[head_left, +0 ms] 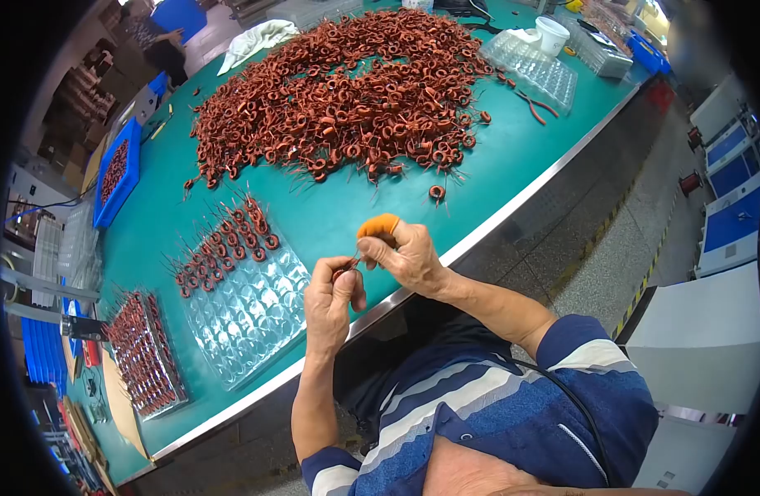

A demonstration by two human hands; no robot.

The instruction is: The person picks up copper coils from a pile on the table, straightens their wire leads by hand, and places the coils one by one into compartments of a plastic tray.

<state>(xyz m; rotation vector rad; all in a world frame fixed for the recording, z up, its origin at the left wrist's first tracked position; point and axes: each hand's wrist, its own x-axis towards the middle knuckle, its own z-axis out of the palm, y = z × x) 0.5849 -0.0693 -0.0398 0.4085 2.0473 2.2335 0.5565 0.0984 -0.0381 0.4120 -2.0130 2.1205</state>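
Note:
My left hand [330,302] is closed on a small toroidal coil [344,269] wound with reddish-brown wire, mostly hidden by the fingers. Right beside it, my right hand [409,260] has thumb and forefinger pinched at the coil's thin wire leads [357,261]. An orange cover [377,226] wraps a finger of that hand. Beyond both hands lies a big heap of similar coils [330,99], with a single coil [436,193] apart from it. Left of my hands, a clear plastic tray [252,318] holds several rows of coils at its far end, leads sticking up.
A filled tray of coils [146,355] stands at the left on the green table [314,221]. Red-handled pliers [532,107], another clear tray [533,70] and a white cup [551,36] lie far right. A blue bin [119,174] sits at the left edge. Another person [158,45] is at upper left.

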